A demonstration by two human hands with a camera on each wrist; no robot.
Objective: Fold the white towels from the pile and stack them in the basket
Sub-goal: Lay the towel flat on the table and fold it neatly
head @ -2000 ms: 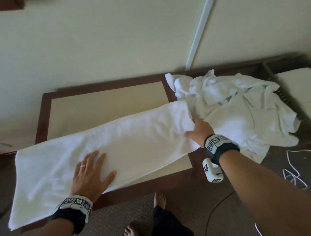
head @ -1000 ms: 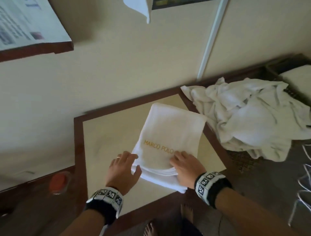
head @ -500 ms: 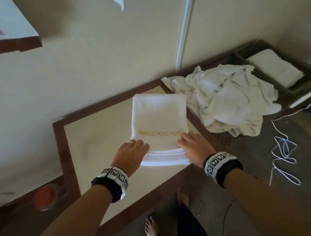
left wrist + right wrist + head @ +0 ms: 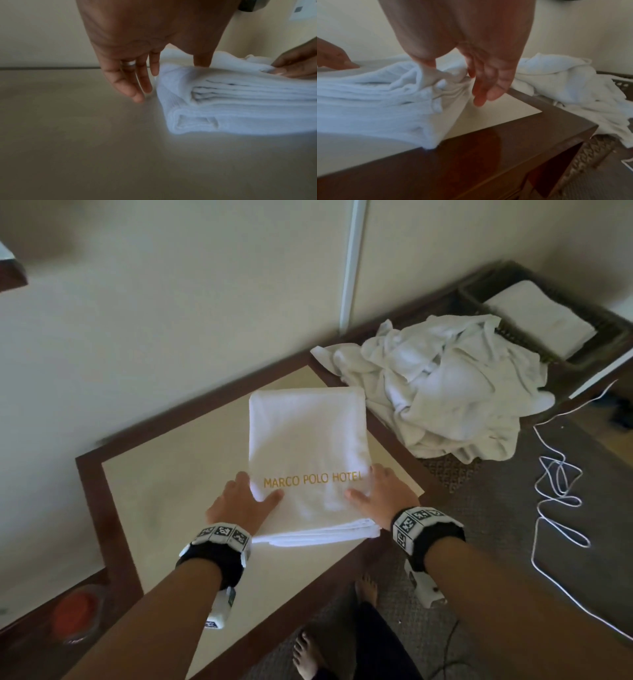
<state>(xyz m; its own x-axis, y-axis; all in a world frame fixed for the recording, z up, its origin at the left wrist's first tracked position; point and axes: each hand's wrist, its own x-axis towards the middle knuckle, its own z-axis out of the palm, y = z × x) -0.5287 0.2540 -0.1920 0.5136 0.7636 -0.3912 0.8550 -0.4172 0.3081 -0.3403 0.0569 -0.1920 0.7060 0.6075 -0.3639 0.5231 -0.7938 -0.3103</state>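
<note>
One folded towel (image 4: pixel 308 453), white with gold lettering "MARCO POLO HOTEL", lies on the cream-topped table (image 4: pixel 164 494) with its open layered edge at 6 o'clock, toward the person. One loose pile of white towels (image 4: pixel 442 385) sits at 2 o'clock from it, past the table's corner. One dark wicker basket (image 4: pixel 613 337) stands at 2 o'clock beyond the pile, with one folded white towel (image 4: pixel 537 323) inside. One white cord (image 4: pixel 555 491) lies coiled on the carpet at 3 o'clock. One orange-lidded item (image 4: pixel 73 616), blurred, sits at 8 o'clock.

Two hands are in view. The left hand (image 4: pixel 239 505) is at the towel's left side, thumb laid on top near the lettering. The right hand (image 4: pixel 383 494) is at the right side, thumb likewise on top.

The left wrist view adds that the left fingers (image 4: pixel 137 86) hang fairly straight just beside the towel's edge, so this hand is not clamped; one ring (image 4: pixel 129 63) shows. The right wrist view adds that the right thumb and forefinger pinch a bunched fold of the towel (image 4: pixel 385 97), the remaining fingers (image 4: pixel 481 92) hanging loose over the table's dark wood border (image 4: pixel 513 135).
</note>
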